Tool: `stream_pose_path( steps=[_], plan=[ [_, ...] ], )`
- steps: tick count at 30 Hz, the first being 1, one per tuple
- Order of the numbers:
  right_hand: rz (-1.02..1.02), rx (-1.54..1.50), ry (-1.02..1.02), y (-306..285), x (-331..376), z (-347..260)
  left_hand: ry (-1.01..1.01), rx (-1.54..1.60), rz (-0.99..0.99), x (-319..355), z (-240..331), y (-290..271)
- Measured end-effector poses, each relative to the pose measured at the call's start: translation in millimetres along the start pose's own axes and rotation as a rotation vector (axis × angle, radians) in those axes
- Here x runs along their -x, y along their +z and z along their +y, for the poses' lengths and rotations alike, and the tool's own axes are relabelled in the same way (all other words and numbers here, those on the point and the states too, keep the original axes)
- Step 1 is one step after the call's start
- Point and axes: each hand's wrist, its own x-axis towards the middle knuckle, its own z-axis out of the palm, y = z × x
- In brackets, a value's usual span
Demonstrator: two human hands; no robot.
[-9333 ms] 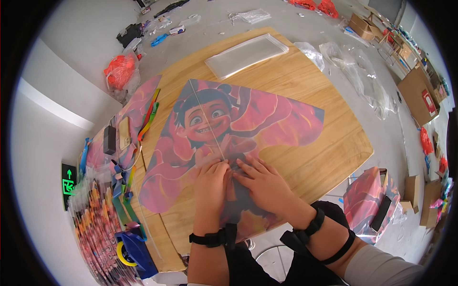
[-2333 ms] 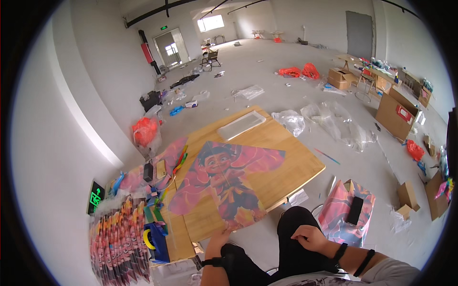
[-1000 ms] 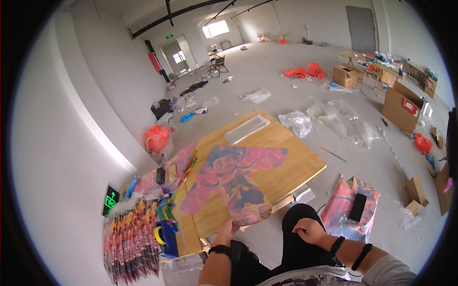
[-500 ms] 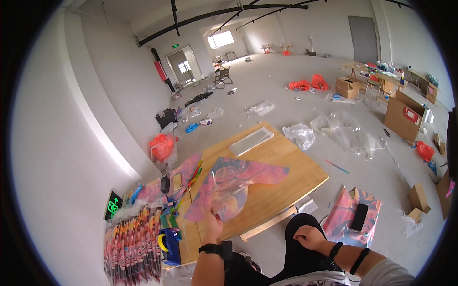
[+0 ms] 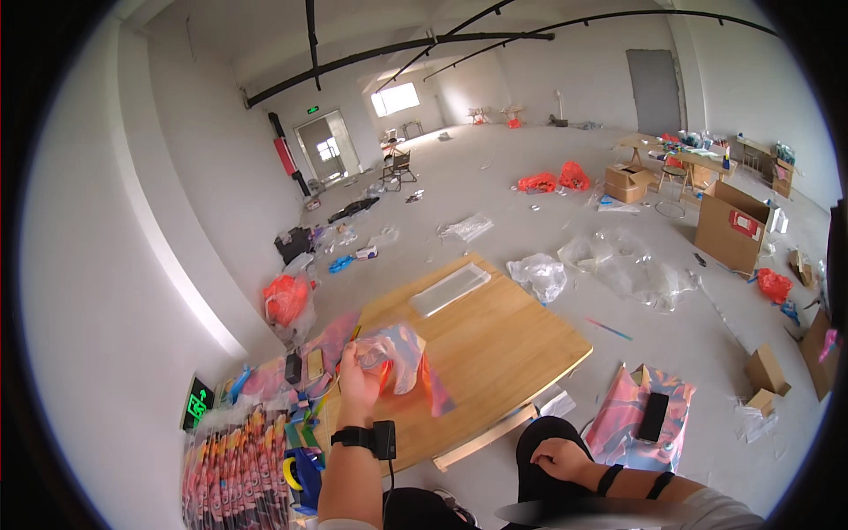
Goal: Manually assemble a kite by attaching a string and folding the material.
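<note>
Printed sheet curls over, seemingly pinched by left hand.

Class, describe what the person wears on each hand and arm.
The left hand and right hand are bare. A black strap circles the left wrist, with a boxy black device and thin dark cable. Two black bands circle the right forearm, below a light grey sleeve.

Past the far edge of the light-brown wooden desk, a smooth grey floor stretches between white walls toward a bright rectangular window.
</note>
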Motion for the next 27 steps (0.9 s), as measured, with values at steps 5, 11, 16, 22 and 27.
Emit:
stream_pose_path(
  steps=[5,11,16,22,27],
  plan=[
    [-0.001,-0.001,-0.019,-1,-1,-3,0.047,-0.005,-0.157,-19,10,-5],
    [0.007,0.033,-0.01,-5,-3,1,0.11,-0.132,-0.222,52,55,76],
    [-0.025,-0.3,0.223,8,-16,-1,0.135,-0.653,-0.434,199,60,52],
    [-0.405,-1.666,0.541,3,-73,-28,0.095,-0.824,-0.908,284,34,53],
    [-0.305,-1.709,0.635,7,-108,-59,-0.033,-0.805,-0.888,314,20,4]
  ],
)
